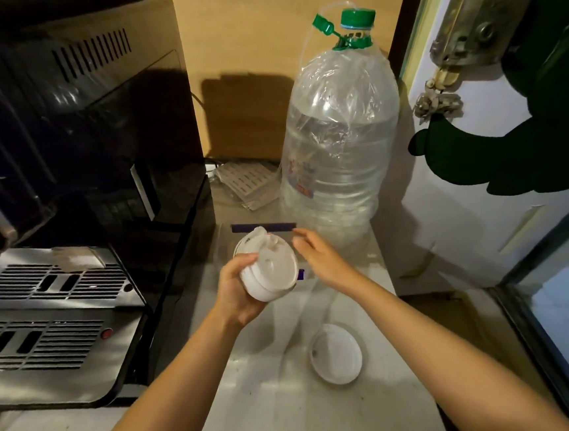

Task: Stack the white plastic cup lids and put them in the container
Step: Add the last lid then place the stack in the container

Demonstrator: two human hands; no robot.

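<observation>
Left hand (235, 288) fingers grasp a stack of white lids (268, 269). Right hand (320, 256), fingers released, hovers beside it. One lid (337, 354) lies on the surface (293, 415), below both.

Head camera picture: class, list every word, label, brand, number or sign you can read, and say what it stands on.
None can be read.
Water bottle: red and blue label print, too blurred to read.
Dark blue strip behind the stack of lids: no legible text.
Coffee machine: no readable marking.
</observation>
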